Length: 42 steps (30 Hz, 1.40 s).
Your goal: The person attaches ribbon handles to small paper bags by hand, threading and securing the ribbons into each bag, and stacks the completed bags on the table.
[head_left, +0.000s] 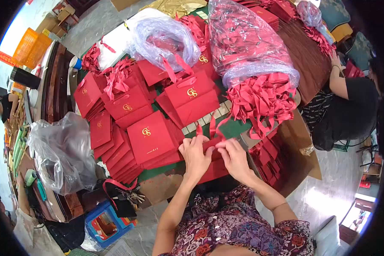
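Observation:
Close to my body, my left hand grips the top edge of a red paper gift bag, its fingers curled. Facing it, my right hand pinches at the same edge, where a red ribbon loops up. The fingertips partly hide the ribbon's ends. Left of my hands lies a fanned stack of red bags with gold lettering. More bags with ribbon handles rest farther back. A pile of loose red ribbons spills from a clear plastic bag beyond my right hand.
A cardboard box holding red bags stands at my right. Crumpled clear plastic lies to the left, above a blue plastic stool. Keys hang at the table edge. A person in black sits at the right.

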{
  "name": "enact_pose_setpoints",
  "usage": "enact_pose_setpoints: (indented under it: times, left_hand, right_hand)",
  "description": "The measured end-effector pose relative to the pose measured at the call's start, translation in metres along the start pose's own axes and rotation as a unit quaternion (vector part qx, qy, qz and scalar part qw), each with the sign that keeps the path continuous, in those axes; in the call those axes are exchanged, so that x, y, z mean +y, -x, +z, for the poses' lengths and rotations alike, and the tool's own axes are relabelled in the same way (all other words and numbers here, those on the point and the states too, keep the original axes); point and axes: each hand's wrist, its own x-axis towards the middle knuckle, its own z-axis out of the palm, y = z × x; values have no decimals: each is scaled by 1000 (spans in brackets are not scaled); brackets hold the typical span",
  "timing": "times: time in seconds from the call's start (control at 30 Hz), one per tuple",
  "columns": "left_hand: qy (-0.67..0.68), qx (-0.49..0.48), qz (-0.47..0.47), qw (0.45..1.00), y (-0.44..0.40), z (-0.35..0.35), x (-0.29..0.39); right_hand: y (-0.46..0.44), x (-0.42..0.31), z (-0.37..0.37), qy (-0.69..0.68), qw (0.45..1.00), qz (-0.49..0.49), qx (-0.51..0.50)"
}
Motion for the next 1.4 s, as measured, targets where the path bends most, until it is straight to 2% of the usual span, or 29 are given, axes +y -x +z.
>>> enact_pose_setpoints:
  times: [0.13, 0.33, 0.57, 0.63, 0.73, 0.83, 0.9, 0.97, 1.03, 1.07, 1.1, 1.17, 1.23, 1.3, 1.33, 1.37, 1.4]
  left_hand:
    - [43, -14, -16, 999, 0, -2, -4]
    - [62, -32, -14, 997, 0, -1, -4]
    - [59, -34, 12, 998, 0, -3, -1]
    - [55, -27, 26, 998, 1, -1, -2]
    - [67, -23, 30, 997, 1, -3, -2]
    - [96, -30, 18, 995, -1, -8, -4]
    - [101, -71, 17, 992, -1, -7, -6]
    - [116, -65, 10, 991, 1, -3, -6]
    - [130, -60, 4, 990, 1, -1, -6]
    - [131, -53, 9, 990, 1, 0, -6]
    - [130, -46, 15, 990, 1, -1, -7]
    - [117, -59, 10, 991, 0, -5, -6]
    - [106, -72, 6, 992, 1, -5, -5]
    - [121, -61, -2, 991, 4, -2, -2]
    - [117, -50, 1, 992, 4, -2, 0]
    - [116, -49, 1, 992, 4, -3, 2]
    - [123, -44, -1, 991, 5, -4, 6]
  right_hand:
    - [-4, 10, 7, -19, 997, 68, -7]
    - [-8, 7, 3, -13, 995, 98, -34]
    - [-14, 9, 3, 60, 998, -8, -27]
    - [-13, 9, 7, 78, 996, -37, 2]
    - [-12, 4, 10, 80, 997, 0, 3]
    - [-7, 5, 13, 30, 1000, -1, -7]
    - [-7, 8, 14, 32, 999, 0, -4]
    - [-9, 7, 13, 35, 999, 0, -2]
    - [-14, -2, 10, -24, 995, 100, 15]
    - [-16, 2, 10, 0, 998, 59, 26]
    - [-17, 5, 10, -1, 998, 59, 25]
    - [-19, 12, 8, 54, 997, -63, 5]
    - [-25, 3, -1, 54, 996, -71, -9]
    - [-33, -11, -17, -22, 992, 63, -111]
    - [-35, -8, -23, -57, 987, 64, -135]
    - [-39, -1, -27, -19, 993, -20, -115]
    - [-44, -2, -32, -15, 992, -15, -121]
